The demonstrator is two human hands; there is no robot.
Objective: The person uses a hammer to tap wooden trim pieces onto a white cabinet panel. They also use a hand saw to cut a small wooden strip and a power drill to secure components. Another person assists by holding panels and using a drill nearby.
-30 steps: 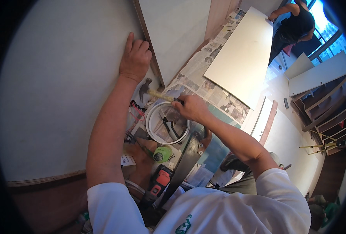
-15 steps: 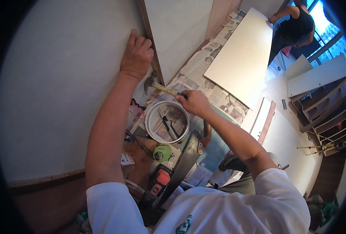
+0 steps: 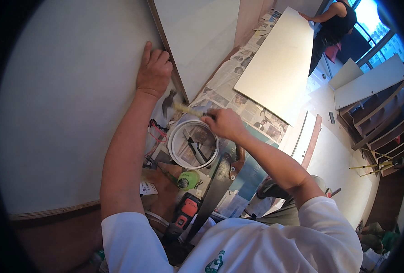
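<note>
My right hand [image 3: 226, 123] grips the dark end of a claw hammer [image 3: 184, 108], whose yellowish handle is slightly blurred. The hammer's head is close to the lower corner of an upright white panel with a brown edge strip [image 3: 171, 63]. Against a large white board [image 3: 70, 113] on the left, my left hand [image 3: 154, 70] lies beside that strip, index finger stretched and the other fingers bent. Its thumb is hidden. Below the hammer, a round white-rimmed tub [image 3: 171, 152] has a utility knife [image 3: 195, 149] in it.
Around the tub are a green tape measure [image 3: 188, 180], a red and black cordless tool [image 3: 187, 210], a handsaw [image 3: 211, 193] and pink cord [image 3: 157, 132]. Newspaper [image 3: 224, 82] lies under a white panel [image 3: 279, 63]. A co-worker [image 3: 333, 27] touches its far end. Brown shelving [image 3: 384, 118] stands right.
The hammer and my right hand have shifted slightly left. My left hand appears a little lower and further left, still at the strip. The co-worker's arm now reaches along the panel's far end.
</note>
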